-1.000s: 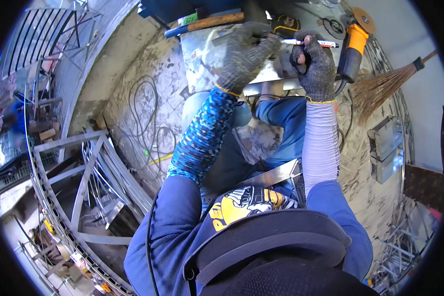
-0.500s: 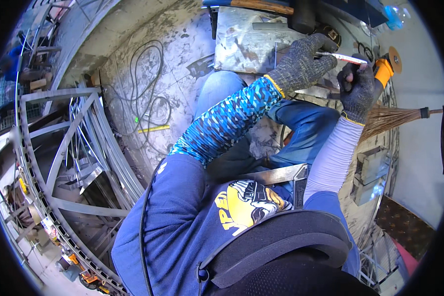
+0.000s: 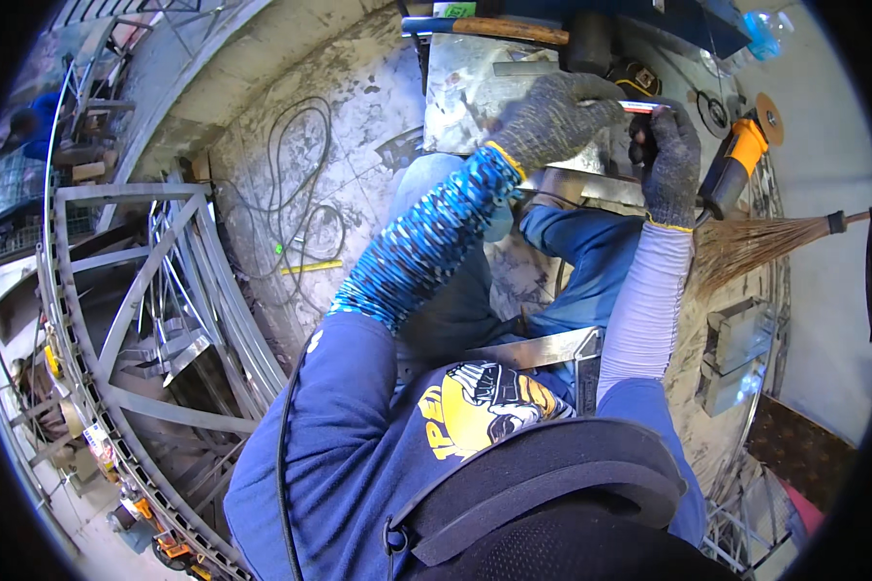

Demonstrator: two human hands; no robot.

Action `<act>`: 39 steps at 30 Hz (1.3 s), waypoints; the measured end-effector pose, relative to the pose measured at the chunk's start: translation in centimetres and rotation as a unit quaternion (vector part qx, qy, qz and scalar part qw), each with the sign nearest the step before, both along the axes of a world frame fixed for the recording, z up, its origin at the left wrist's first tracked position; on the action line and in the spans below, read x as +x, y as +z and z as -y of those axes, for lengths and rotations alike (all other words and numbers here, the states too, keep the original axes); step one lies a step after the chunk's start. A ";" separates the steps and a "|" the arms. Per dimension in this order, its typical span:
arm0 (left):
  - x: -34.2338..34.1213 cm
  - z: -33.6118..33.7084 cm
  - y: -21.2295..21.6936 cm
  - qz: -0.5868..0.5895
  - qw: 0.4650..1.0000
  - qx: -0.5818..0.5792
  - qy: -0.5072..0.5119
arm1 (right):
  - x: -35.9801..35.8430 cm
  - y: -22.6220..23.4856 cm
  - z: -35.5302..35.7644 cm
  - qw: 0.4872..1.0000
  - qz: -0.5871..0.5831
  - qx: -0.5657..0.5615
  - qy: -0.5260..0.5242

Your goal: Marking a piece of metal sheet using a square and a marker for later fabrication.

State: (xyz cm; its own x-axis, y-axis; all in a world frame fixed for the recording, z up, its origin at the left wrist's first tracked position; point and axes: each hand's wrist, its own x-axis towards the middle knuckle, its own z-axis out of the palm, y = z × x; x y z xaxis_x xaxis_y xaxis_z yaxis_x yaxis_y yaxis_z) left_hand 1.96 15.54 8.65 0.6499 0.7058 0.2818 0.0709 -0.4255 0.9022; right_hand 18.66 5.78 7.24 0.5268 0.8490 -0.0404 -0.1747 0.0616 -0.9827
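Right hand [image 3: 670, 155], in a dark knitted glove: grip closed round the near end of a slim white marker with a red band [image 3: 639, 106], fingers wrapped tight. Left hand [image 3: 552, 121], in a grey knitted glove with a yellow cuff: fingers curled down, pressing on the grey sheet-metal plate [image 3: 465, 92]; whether anything sits inside that grip, cannot tell. Since half a second ago: both hands lower and nearer the middle of the view, closer together, the marker now just past the left knuckles instead of out at the upper right edge. Compared with a second ago: left hand shifted off the plate's centre toward its right side.

Marker: long axis nearly level across the view, tip end pointing left toward the left hand, rear end in the right fist; lies over the right part of the plate.

Outward from there: plate resting on the floor beyond the knees in blue trousers [image 3: 591, 247]. Wooden-handled hammer [image 3: 513, 29] along the plate's far edge, handle running left to right, dark head at the right. Orange angle grinder [image 3: 736, 165] just right of the right hand, disc end up. Straw broom [image 3: 756, 247] farther right, bristles toward the legs. Shiny steel square [image 3: 552, 351] near the lap. Coiled black cable [image 3: 295, 184] on the concrete floor to the left, grey welded steel frame [image 3: 136, 290] beyond it.
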 end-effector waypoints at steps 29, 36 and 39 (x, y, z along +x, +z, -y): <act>-12.2 -10.3 18.0 -0.077 0.863 0.481 0.135 | -6.6 3.1 0.2 0.790 0.547 0.275 0.016; -17.4 -7.6 29.0 -0.158 0.628 0.732 0.209 | -31.2 11.1 6.8 0.831 -0.104 0.202 0.507; -19.7 -6.1 28.9 -0.152 0.637 0.725 0.213 | -31.8 14.3 9.3 0.752 -0.389 0.121 0.518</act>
State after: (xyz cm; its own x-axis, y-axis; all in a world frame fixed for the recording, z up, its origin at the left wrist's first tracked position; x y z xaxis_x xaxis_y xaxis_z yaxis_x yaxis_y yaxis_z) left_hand -17.70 21.68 37.58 0.6662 -0.0228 0.7455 0.5370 -0.6790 -0.5006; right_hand -13.10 -3.56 21.59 -0.5262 0.8195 0.2271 -0.7681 -0.3435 -0.5404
